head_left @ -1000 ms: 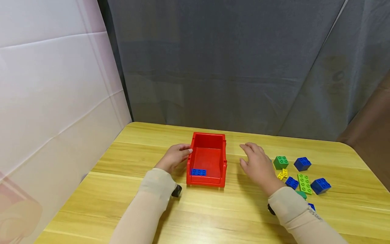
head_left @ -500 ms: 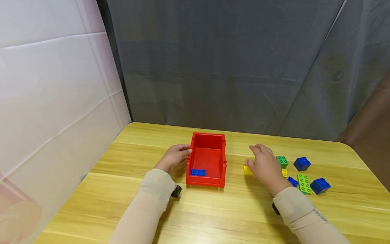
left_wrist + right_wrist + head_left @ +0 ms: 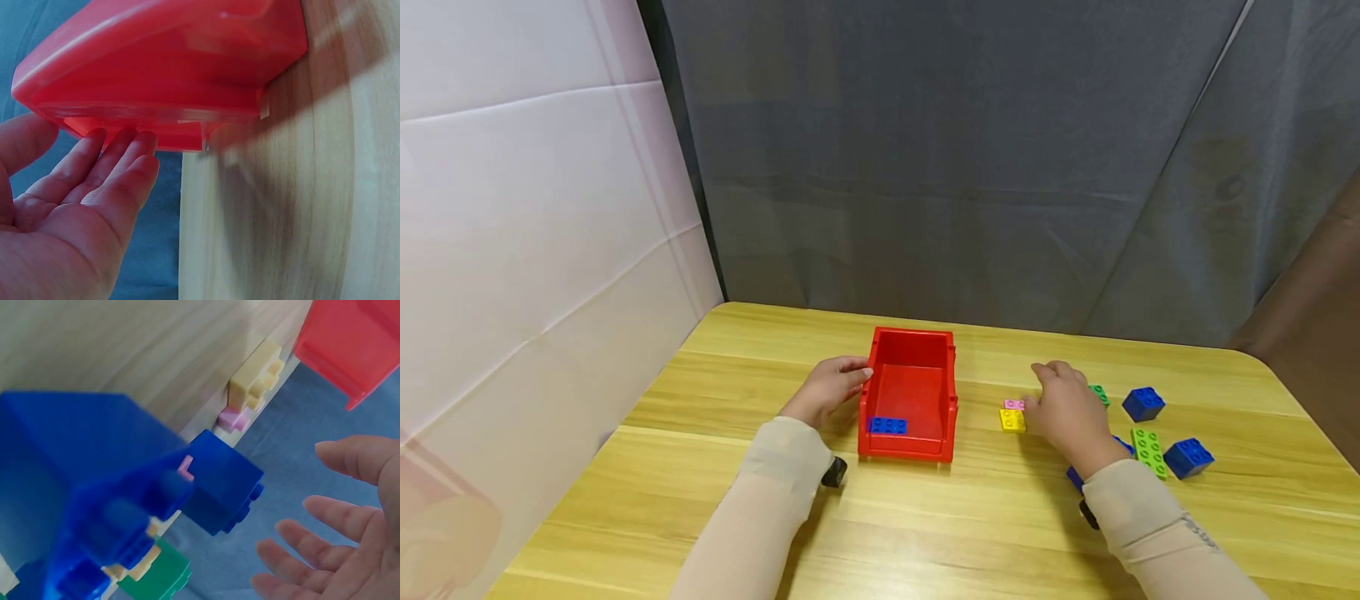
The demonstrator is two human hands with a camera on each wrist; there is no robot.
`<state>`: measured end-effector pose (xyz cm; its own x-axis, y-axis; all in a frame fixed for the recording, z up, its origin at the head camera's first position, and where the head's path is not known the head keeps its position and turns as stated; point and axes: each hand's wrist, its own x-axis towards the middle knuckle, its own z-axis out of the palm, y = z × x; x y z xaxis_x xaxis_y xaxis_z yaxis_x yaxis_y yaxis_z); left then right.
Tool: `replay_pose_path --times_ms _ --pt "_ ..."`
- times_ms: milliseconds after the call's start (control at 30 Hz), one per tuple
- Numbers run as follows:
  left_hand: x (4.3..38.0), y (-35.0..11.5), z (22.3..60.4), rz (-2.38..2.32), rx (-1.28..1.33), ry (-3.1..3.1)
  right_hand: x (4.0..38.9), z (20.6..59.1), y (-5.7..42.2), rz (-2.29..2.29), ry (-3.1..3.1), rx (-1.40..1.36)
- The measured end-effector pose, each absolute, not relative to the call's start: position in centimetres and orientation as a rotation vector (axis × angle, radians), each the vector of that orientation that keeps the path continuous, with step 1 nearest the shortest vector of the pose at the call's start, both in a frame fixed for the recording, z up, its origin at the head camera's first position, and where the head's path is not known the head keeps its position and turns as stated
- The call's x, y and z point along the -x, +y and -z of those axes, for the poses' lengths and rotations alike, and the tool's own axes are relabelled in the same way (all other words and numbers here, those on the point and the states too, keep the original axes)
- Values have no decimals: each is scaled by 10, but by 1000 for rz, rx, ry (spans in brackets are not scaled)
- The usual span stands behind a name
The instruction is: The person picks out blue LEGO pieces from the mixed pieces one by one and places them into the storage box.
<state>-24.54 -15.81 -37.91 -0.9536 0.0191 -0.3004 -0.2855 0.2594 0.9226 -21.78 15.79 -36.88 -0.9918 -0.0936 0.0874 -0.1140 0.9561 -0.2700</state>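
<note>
While hands [image 3: 826, 389] [image 3: 1070, 415] flank the bin [image 3: 912, 396], the left touches it

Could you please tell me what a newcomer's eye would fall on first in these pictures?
Probably the bright red bin in the middle of the wooden table, with a blue brick inside its near left corner and the left hand at its left side. Next would come the right hand, just right of a yellow brick, and the lime-green brick farther right.
</note>
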Motion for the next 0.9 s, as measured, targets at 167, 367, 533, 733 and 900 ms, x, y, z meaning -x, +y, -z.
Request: replay_pose_path --times_ms 167,367,533,733,900 --pt "246 -158 379 -1758 246 2279 220 368 163 -411 -3079 -119" --pt "245 -158 379 -1766 246 2274 223 371 167 -383 -3117 -67" --pt "245 -158 379 -1769 248 2276 225 373 170 -359 -3132 -53" --pt "246 -158 379 -1764 254 2278 226 374 172 -357 -3165 -45" --pt "245 -157 379 -1770 253 2274 226 375 173 -359 -3179 -49"
